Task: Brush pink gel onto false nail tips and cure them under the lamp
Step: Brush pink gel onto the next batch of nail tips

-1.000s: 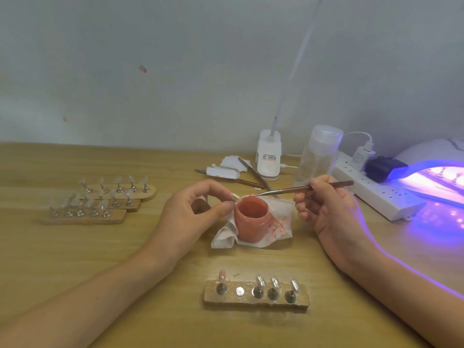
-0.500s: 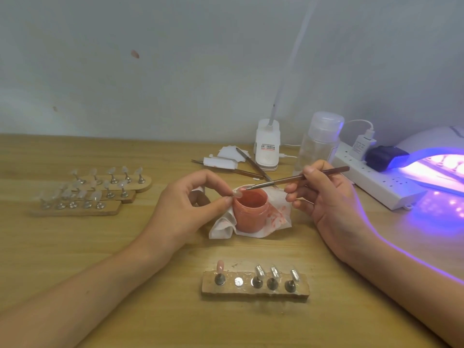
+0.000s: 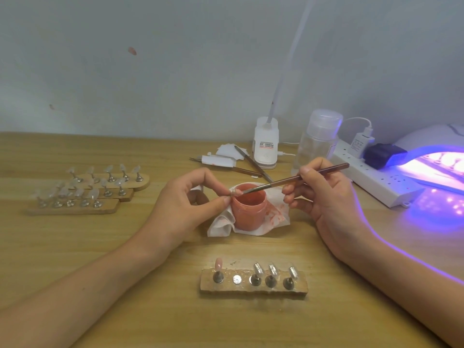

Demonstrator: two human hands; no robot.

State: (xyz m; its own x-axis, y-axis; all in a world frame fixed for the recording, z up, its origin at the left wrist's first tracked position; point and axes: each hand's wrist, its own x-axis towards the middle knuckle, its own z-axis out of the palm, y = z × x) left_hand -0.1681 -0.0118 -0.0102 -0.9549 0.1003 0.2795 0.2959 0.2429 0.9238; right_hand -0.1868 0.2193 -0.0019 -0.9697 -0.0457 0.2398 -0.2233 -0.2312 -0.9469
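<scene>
1. We have a wooden table. All the gear sits within arm's reach of the person.
2. The cure lamp is at far right, lit violet, mouth facing in. We judge it's on and ready, so coated tips can go straight under.
3. The left hand has thumb and forefinger clamped on one nail tip, holding it right over the jar rim. Probably so drips fall back in.
4. The right hand is closed on the brush in a pen grip, bristle end touching that tip. The hands are apart and meet only through brush and tip.
5. Spare racks of clear tips are stacked at far left, well apart from the work. We read them as the queue.
6. The near block is in front of the person and carries one pink tip and three uncoated tips. Its second slot is bare, likely the home of the tip in hand.
7. The open gel jar stands on a stained tissue between the hands. The tissue is there to catch smears, we'd say.
8. Step in hand: coating. Curing not yet done for this tip.
</scene>
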